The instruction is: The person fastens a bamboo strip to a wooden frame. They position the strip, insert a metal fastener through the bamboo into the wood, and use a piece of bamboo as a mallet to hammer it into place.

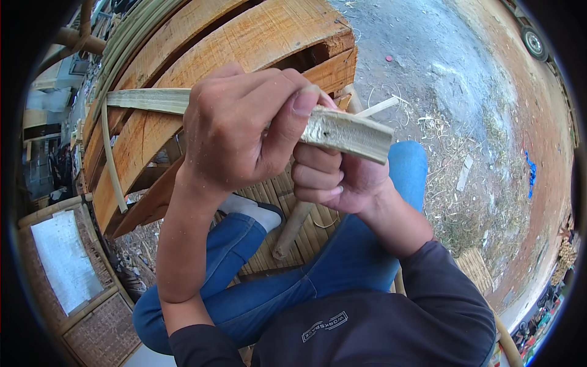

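Note:
A long split strip of bamboo [351, 131] runs from the far left to the middle, its pale cut end pointing right. My left hand [235, 125] is wrapped over the strip, thumb pressed on its upper edge. My right hand [333, 180] is closed in a fist just beneath the strip's end, gripping something hidden under my left hand, likely a tool handle. Both hands are held above my lap, over my blue jeans [342, 257].
A wooden pallet [244, 37] lies ahead, with a thin bent bamboo strip [110, 159] across its edge. A woven bamboo mat [287, 189] is under my legs. Shavings and scraps litter the dirt ground [465, 153] on the right. A woven panel [98, 318] sits lower left.

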The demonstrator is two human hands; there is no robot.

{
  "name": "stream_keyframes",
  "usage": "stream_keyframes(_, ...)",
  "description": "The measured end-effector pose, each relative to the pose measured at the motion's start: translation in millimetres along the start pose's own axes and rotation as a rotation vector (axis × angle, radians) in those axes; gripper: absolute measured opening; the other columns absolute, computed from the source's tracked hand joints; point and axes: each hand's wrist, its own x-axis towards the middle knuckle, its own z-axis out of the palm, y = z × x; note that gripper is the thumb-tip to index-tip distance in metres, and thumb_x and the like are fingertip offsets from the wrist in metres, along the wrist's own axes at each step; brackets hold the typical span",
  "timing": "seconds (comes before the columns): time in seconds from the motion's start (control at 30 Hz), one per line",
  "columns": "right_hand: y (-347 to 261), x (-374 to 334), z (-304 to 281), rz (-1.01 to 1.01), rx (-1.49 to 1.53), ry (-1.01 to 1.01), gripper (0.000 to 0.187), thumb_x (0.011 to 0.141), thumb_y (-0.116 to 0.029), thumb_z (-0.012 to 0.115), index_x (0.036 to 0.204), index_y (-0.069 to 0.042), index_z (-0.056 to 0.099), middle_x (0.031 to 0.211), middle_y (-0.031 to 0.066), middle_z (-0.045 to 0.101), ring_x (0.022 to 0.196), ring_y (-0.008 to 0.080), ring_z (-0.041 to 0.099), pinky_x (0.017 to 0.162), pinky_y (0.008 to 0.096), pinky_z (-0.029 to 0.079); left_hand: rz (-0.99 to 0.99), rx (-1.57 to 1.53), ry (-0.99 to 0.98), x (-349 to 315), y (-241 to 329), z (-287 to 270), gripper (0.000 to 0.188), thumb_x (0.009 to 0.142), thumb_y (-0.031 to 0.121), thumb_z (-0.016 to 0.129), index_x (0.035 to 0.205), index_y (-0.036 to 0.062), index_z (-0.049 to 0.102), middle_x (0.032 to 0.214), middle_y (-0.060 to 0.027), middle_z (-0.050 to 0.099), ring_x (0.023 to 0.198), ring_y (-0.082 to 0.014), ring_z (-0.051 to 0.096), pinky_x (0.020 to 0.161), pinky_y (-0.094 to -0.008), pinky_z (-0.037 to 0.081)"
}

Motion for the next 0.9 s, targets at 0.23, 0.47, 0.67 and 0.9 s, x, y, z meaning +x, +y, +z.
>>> stream_keyframes(0.23,-3,1,-2,0.094,0.073,-0.097,0.057,0.102,-0.065,0.037,0.108,-0.016,0.066,0.057,-0.0071,0.026,0.047,0.0074,0.024,0.044,0.0234,0.023,0.058,-0.035,0.027,-3,-7,4,0.016,0.094,0.015,0.064,0.081,0.0054,0.063,0.059,-0.0031,0.055,0.047,-0.0213,0.051,0.047,-0.0348,0.031)
stream_keyframes(0.47,-11,-4,6,0.201,0.164,0.087,0.046,0.102,-0.057,0.045,0.099,-0.014,0.064,0.055,-0.007,0.027,0.047,0.0071,0.026,0.043,0.0229,0.022,0.058,-0.035,0.035,-4,-5,3,0.017,0.093,0.015,0.064,0.079,0.0068,0.061,0.059,-0.003,0.055,0.048,-0.0208,0.052,0.048,-0.0341,0.032)
stream_keyframes(0.67,-27,-3,14,0.368,-0.051,0.154,0.049,0.102,-0.06,0.042,0.091,-0.016,0.06,0.054,-0.0052,0.033,0.045,0.007,0.027,0.041,0.0241,0.02,0.063,-0.039,0.024,-4,-6,-2,0.015,0.093,0.015,0.065,0.081,0.007,0.063,0.061,-0.0025,0.057,0.049,-0.021,0.054,0.048,-0.0341,0.034)
stream_keyframes(0.9,-35,2,30,0.482,-0.368,0.238,0.057,0.102,-0.066,0.036,0.084,-0.015,0.056,0.056,0.0021,0.045,0.048,0.0104,0.038,0.043,0.0258,0.026,0.055,-0.077,-0.006,-8,-3,-8,0.015,0.092,0.015,0.065,0.079,0.0075,0.065,0.06,-0.0029,0.058,0.049,-0.0213,0.057,0.047,-0.034,0.036)
